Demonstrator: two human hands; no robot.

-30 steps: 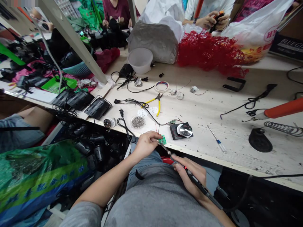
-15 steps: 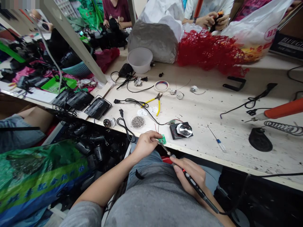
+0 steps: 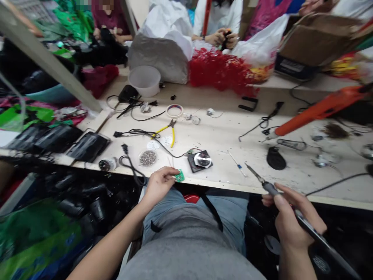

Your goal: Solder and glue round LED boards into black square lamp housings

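Near the bench's front edge, my left hand point(image 3: 159, 182) pinches a small green circuit board point(image 3: 180, 176) between thumb and fingers. My right hand point(image 3: 294, 216) is wrapped round a soldering iron point(image 3: 271, 188), its tip pointing up and left over the front of the bench, well apart from the board. A black square part with a shiny disc point(image 3: 203, 160) lies just beyond the board. To its left a round dish of small metal pellets point(image 3: 147, 158) stands by a coiled black cord point(image 3: 132, 170). A screwdriver point(image 3: 237, 164) rests left of the iron's tip.
Yellow-handled cutters point(image 3: 173, 134), a tape roll point(image 3: 175, 111) and a white tub point(image 3: 145, 81) occupy the bench point(image 3: 221, 128). An orange electric screwdriver point(image 3: 317, 111) slants in from the right. Co-workers' hands point(image 3: 223, 37) show across the bench, beyond red netting point(image 3: 218, 72).
My right hand has swung the soldering iron away from the circuit board, out to the right. The left hand keeps hold of the board. The view has turned to the right.
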